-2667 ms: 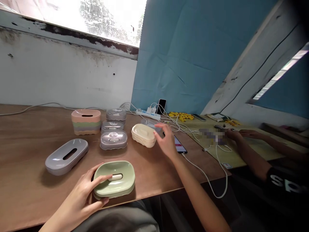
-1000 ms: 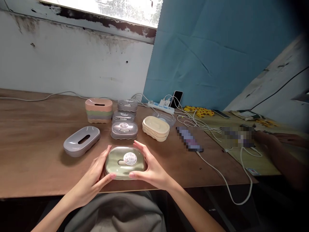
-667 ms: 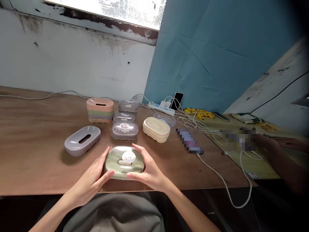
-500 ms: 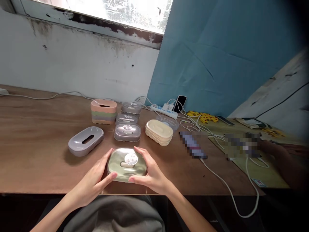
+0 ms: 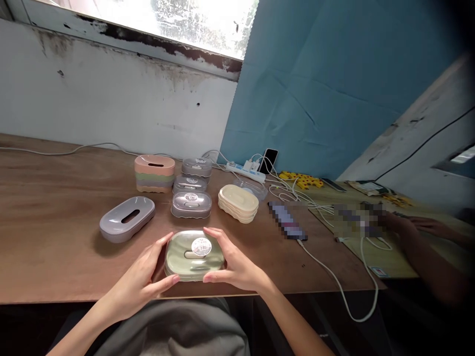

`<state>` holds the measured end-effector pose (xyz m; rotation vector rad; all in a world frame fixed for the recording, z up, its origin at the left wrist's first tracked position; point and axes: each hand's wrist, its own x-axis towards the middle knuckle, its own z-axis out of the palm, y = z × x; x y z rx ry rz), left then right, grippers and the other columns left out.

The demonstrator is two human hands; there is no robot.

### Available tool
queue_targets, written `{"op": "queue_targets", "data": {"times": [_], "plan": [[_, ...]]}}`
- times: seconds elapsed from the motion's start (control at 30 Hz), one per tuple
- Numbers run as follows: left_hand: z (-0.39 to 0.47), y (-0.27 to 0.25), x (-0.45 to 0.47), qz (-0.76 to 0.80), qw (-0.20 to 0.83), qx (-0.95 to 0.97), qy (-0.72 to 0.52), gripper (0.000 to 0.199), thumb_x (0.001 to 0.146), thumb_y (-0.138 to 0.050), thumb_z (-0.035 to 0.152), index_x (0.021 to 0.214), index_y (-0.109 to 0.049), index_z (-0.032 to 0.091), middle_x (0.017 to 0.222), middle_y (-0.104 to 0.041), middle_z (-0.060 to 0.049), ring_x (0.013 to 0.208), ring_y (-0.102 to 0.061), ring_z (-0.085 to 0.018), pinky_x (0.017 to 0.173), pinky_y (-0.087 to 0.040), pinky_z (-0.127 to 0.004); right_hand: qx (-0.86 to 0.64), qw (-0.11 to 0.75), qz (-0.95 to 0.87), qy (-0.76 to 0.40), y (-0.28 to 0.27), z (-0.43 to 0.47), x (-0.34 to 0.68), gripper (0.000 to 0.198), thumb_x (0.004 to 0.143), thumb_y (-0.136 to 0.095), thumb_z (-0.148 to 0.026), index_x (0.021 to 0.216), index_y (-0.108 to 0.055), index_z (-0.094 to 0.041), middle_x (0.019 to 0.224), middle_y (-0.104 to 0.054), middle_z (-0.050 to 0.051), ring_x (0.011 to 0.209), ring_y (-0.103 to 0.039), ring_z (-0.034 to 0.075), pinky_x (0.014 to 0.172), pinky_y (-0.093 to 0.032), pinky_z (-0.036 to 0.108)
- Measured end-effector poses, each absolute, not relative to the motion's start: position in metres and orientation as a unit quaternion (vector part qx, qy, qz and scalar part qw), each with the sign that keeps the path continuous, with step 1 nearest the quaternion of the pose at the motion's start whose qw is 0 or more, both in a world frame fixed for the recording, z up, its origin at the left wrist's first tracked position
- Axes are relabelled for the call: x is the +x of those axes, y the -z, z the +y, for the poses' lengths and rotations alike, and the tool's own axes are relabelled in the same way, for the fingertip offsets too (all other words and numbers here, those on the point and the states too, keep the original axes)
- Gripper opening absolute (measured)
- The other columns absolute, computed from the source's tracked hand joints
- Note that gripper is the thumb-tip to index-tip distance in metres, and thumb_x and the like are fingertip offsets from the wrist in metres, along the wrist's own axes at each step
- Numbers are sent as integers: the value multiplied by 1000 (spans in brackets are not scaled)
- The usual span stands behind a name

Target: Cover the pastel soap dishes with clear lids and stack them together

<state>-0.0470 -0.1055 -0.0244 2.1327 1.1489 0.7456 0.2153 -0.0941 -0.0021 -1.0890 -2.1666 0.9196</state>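
In front of me on the table lies a green oval soap box (image 5: 178,259) under a clear lid with a round white sticker. My left hand (image 5: 143,277) is wrapped about its left end, thumb along the near edge. My right hand (image 5: 235,264) grips the right end, fingers at the far corner and thumb at the near edge. Behind it are several grey lidded soap boxes (image 5: 191,205) in a row. A stack of cream oval trays (image 5: 238,200) stands to their right. At the left sits a grey slotted oval piece (image 5: 128,217).
Slotted pieces in pink, green and grey form a stack (image 5: 155,173) at the back. A clear lid (image 5: 252,189) lies behind the cream trays. A power strip (image 5: 245,172), cables and phones occupy the right. Another person's arm (image 5: 404,227) reaches in at far right.
The view has shifted slightly, so the things behind appear further left. Both hands keep their hold on the green soap box, with the right thumb moved a little along its near edge.
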Motion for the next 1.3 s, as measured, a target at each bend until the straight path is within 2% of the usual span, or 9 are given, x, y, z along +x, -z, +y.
{"op": "queue_targets", "data": {"times": [0.13, 0.23, 0.47, 0.67, 0.87, 0.97, 1.13, 1.23, 1.3], "plan": [[-106, 23, -45, 436, 296, 802, -280, 66, 90, -53, 41, 146, -23, 23, 149, -37, -11, 135, -38, -29, 110, -36, -43, -411, 236, -828, -299, 3, -93, 223, 103, 62, -83, -47, 145, -25, -26, 141, -42, 12, 129, -42, 29, 105, -38, 42], [-108, 21, -45, 442, 300, 800, -273, 68, 89, -55, 40, 146, -23, 20, 148, -38, -13, 135, -38, -29, 110, -34, -44, -418, 237, -827, -292, 8, -93, 224, 100, 65, -82, -42, 145, -24, -29, 140, -43, 11, 127, -44, 29, 103, -39, 42], [-108, 21, -45, 448, 300, 800, -264, 73, 89, -55, 39, 148, -21, 15, 150, -35, -16, 137, -34, -30, 112, -33, -46, -423, 269, -816, -286, 18, -99, 220, 99, 70, -79, -30, 147, -16, -29, 145, -35, 12, 134, -36, 30, 109, -33, 48], [-109, 21, -47, 441, 293, 805, -268, 73, 89, -55, 40, 149, -20, 18, 150, -35, -14, 136, -36, -31, 111, -34, -47, -402, 268, -830, -278, 20, -98, 222, 98, 64, -84, -37, 143, -28, -29, 143, -35, 12, 134, -36, 30, 109, -34, 44], [-109, 26, -51, 429, 355, 776, -295, 79, 89, -55, 43, 151, -12, 21, 155, -26, -12, 139, -30, -30, 113, -28, -48, -410, 308, -808, -290, 15, -103, 214, 92, 56, -86, -33, 135, -40, -28, 129, -47, 9, 117, -51, 28, 96, -44, 39], [-107, 28, -53, 417, 432, 727, -333, 79, 90, -53, 45, 152, -8, 24, 154, -29, -11, 139, -31, -29, 113, -30, -47, -436, 364, -727, -386, 10, -106, 208, 85, 57, -83, -36, 132, -43, -26, 123, -55, 8, 109, -56, 27, 92, -47, 39], [-102, 29, -55, 395, 523, 643, -397, 60, 95, -41, 47, 146, -20, 25, 150, -35, -12, 132, -44, -28, 110, -36, -46, -422, 446, -469, -635, 2, -99, 217, 64, 75, -54, -67, 121, -50, -24, 119, -62, 10, 104, -62, 28, 87, -51, 43], [-101, 28, -55, 397, 525, 635, -404, 50, 95, -40, 48, 138, -33, 24, 141, -47, -12, 126, -49, -28, 108, -39, -45, -427, 469, -390, -667, -9, -82, 225, 65, 80, -39, -72, 122, -47, -24, 119, -63, 10, 100, -66, 27, 87, -52, 45], [-101, 26, -54, 405, 504, 656, -389, 46, 94, -42, 49, 133, -40, 24, 136, -51, -11, 126, -50, -28, 107, -41, -45, -438, 485, -424, -627, -22, -61, 225, 64, 80, -40, -72, 121, -47, -23, 118, -63, 10, 100, -66, 26, 87, -53, 43]]}}
